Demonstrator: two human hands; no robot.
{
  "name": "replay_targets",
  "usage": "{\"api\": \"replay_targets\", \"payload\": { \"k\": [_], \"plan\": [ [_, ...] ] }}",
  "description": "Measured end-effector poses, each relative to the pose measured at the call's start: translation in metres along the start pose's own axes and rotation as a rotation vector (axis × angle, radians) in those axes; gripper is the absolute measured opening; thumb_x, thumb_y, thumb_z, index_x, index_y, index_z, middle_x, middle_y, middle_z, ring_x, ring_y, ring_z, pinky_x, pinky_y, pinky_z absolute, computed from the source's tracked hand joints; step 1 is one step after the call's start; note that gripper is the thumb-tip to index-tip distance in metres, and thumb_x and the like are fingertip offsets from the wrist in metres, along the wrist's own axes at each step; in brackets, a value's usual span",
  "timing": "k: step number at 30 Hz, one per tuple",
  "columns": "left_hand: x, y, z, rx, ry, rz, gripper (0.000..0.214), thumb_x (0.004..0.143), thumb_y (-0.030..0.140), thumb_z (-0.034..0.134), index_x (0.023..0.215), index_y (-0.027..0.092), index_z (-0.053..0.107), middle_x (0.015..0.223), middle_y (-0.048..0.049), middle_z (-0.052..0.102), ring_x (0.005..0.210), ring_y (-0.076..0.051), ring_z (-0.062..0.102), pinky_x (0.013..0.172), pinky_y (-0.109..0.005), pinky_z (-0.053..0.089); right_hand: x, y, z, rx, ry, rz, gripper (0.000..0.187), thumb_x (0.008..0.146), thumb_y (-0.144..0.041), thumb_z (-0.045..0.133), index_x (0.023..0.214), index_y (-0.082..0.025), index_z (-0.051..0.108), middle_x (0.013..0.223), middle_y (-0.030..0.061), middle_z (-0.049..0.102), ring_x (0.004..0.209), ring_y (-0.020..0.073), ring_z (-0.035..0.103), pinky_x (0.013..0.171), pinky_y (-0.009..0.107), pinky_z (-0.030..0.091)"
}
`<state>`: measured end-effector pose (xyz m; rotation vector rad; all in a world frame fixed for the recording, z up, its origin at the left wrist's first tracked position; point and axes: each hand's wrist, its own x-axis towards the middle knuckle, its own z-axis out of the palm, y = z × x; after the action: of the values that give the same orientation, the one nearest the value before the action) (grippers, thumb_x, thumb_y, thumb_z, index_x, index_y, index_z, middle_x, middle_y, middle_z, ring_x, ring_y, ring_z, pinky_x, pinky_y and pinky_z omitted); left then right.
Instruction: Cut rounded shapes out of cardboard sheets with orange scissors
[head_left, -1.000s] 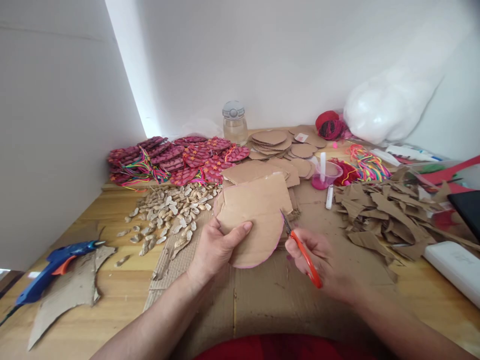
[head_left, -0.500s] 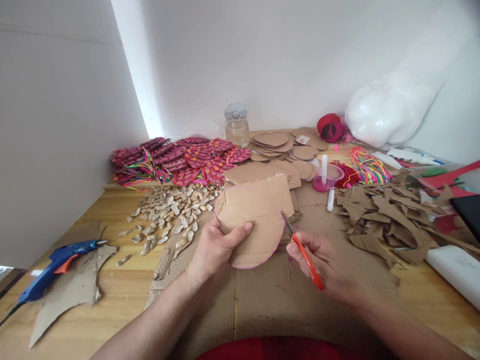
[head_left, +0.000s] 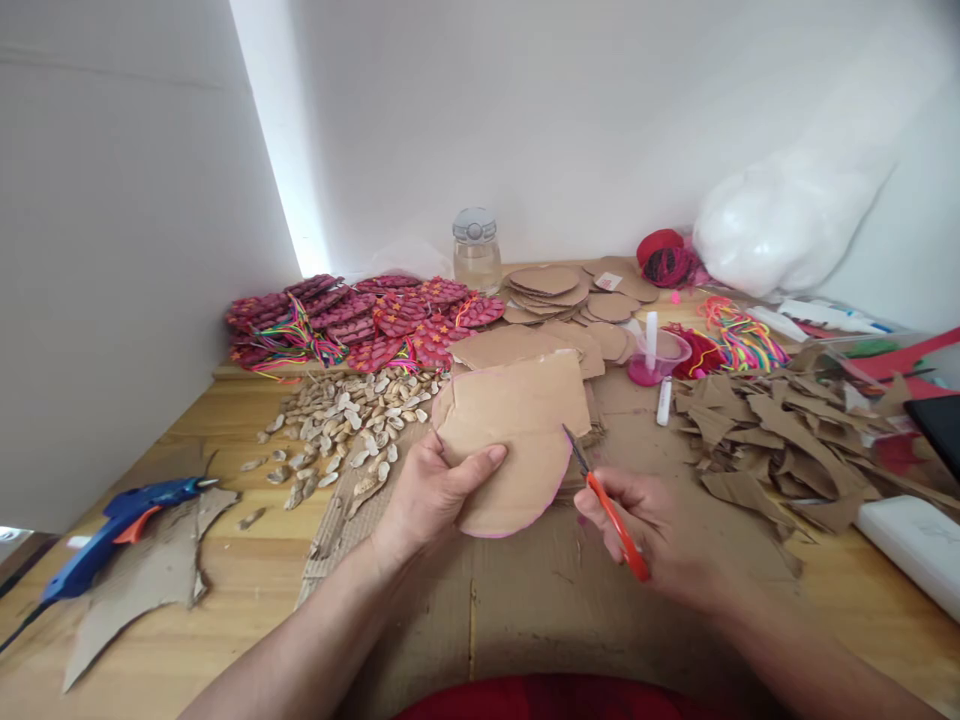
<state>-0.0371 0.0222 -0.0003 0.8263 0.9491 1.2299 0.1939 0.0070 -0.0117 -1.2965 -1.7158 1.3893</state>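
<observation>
My left hand (head_left: 429, 492) is closed on the lower left of a brown cardboard piece (head_left: 517, 430), thumb on top; its lower edge is rounded and lined in pink. My right hand (head_left: 651, 530) grips orange-handled scissors (head_left: 607, 510). Their blades point up-left and meet the cardboard's right edge. Both hands hover above a flat cardboard sheet (head_left: 540, 590) on the wooden table (head_left: 247, 580).
Cardboard scraps (head_left: 772, 430) pile up at the right; a blue glue gun (head_left: 112, 525) lies on a scrap at the left. Behind are peanut shells (head_left: 345, 420), red patterned pieces with coloured strings (head_left: 360, 320), cut cardboard shapes (head_left: 555, 290), a jar (head_left: 475, 250), a pink cup (head_left: 654, 355) and a white bag (head_left: 787, 220).
Hands, cardboard and scissors keep the same pose; the view has only drifted slightly.
</observation>
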Motion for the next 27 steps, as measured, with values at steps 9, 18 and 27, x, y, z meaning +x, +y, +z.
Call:
{"api": "replay_targets", "payload": {
  "k": [9,18,27],
  "plan": [
    [-0.0025,-0.0022,-0.0001,0.047,-0.062,-0.065,0.05,0.073,0.027,0.084,0.118,0.016,0.068,0.113,-0.0128,0.076,0.098,-0.027,0.074,0.087,-0.037,0.059,-0.0026,-0.0079,0.0015,0.138,-0.053,0.043,0.052,0.092,-0.066,0.05,0.064,-0.022,0.041,0.051,-0.0055,0.045,0.047,0.0101,0.038,0.046,0.023,0.029],
    [-0.002,-0.0006,-0.0001,0.055,-0.053,-0.016,0.054,0.072,0.027,0.085,0.122,0.017,0.067,0.117,-0.0126,0.075,0.098,-0.027,0.074,0.088,-0.037,0.059,-0.0053,-0.0027,0.0032,0.08,-0.012,-0.001,0.049,0.096,-0.06,0.049,0.065,-0.023,0.039,0.055,-0.0059,0.039,0.047,0.0097,0.036,0.042,0.024,0.027],
    [-0.0021,0.0021,-0.0013,0.075,-0.074,0.008,0.057,0.074,0.025,0.083,0.127,0.018,0.064,0.118,-0.0109,0.075,0.098,-0.024,0.073,0.087,-0.034,0.059,-0.0056,-0.0008,0.0,0.051,-0.028,0.014,0.05,0.095,-0.062,0.049,0.065,-0.023,0.038,0.054,-0.0056,0.035,0.045,0.0098,0.033,0.039,0.025,0.025]
  ]
}}
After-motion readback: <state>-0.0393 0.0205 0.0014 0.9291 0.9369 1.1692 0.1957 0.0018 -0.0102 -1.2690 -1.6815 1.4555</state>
